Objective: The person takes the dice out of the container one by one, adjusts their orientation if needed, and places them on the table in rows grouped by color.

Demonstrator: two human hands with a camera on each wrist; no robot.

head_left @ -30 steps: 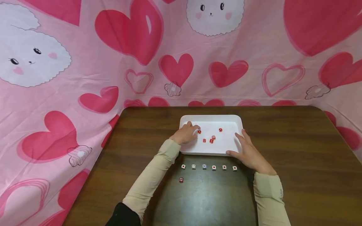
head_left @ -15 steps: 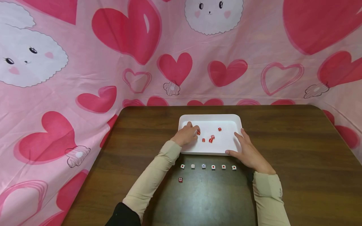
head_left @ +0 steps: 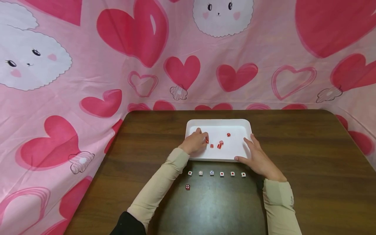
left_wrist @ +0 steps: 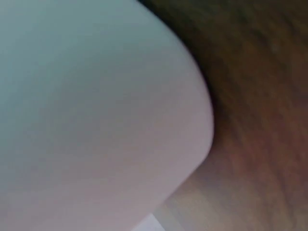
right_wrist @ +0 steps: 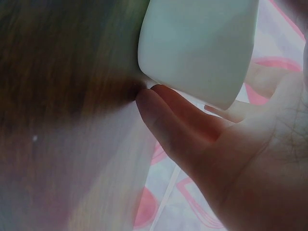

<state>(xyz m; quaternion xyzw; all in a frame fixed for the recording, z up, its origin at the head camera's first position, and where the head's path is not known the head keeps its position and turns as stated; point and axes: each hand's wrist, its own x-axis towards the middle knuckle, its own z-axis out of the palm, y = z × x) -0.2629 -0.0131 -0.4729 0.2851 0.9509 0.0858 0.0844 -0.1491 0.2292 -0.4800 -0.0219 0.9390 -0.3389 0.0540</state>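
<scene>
Inside the white tray (head_left: 218,122) in the head view, my left hand (head_left: 193,143) reaches over the left side, its fingers bent around a red die (head_left: 207,141). Most of that die is hidden by the fingertips. More red dice lie loose on the tray floor, among them a single die (head_left: 228,134) toward the back right and a touching pair (head_left: 219,146) near the middle. My right hand (head_left: 259,160) grips the tray's front right corner, thumb at the front wall. The right wrist view shows its fingers (right_wrist: 178,130) against the tray's outer wall (right_wrist: 197,48).
A row of several white dice (head_left: 221,174) stands on the wooden table (head_left: 317,156) in front of the tray. One red die (head_left: 187,187) sits below the row's left end. Pink heart-patterned cloth (head_left: 205,94) hangs behind and beside the table. The left wrist view is blurred.
My left hand has shifted slightly toward the tray's front, and the red die at its fingertips has moved with it. The right hand and the tray keep their place.
</scene>
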